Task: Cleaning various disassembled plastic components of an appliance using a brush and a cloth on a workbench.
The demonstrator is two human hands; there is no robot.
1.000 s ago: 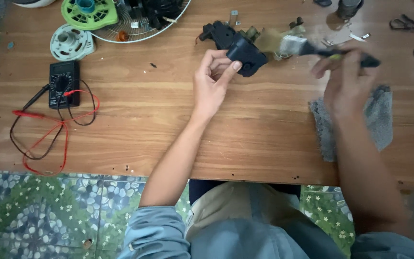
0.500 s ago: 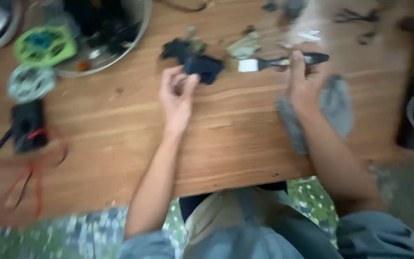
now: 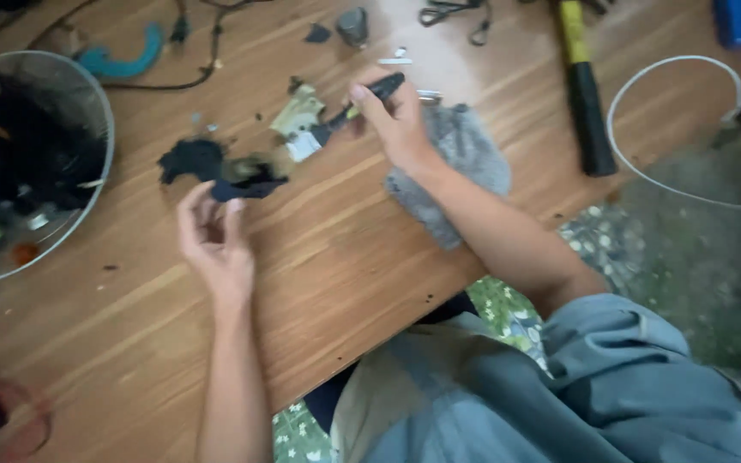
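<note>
Two hands at a wooden worktop [image 3: 345, 257], small parts and tools spread around.

The right hand [image 3: 400, 124] grips a black-handled brush [image 3: 345, 116], bristle end beside a pale greenish part [image 3: 298, 111]; the wrist lies over a grey cloth [image 3: 473, 154]. The left hand [image 3: 216, 236] rests palm-up with fingers [image 3: 186, 201] loosely curled, touching a black plastic piece [image 3: 216, 167]. A wire fan guard [image 3: 96, 120] holding dark parts sits far left. A yellow-and-black-handled hammer [image 3: 581, 86] and a white cable [image 3: 645, 171] lie to the right.

One head-worn view, steeply down and close over the wooden table [image 3: 370, 283], slightly tilted
</note>
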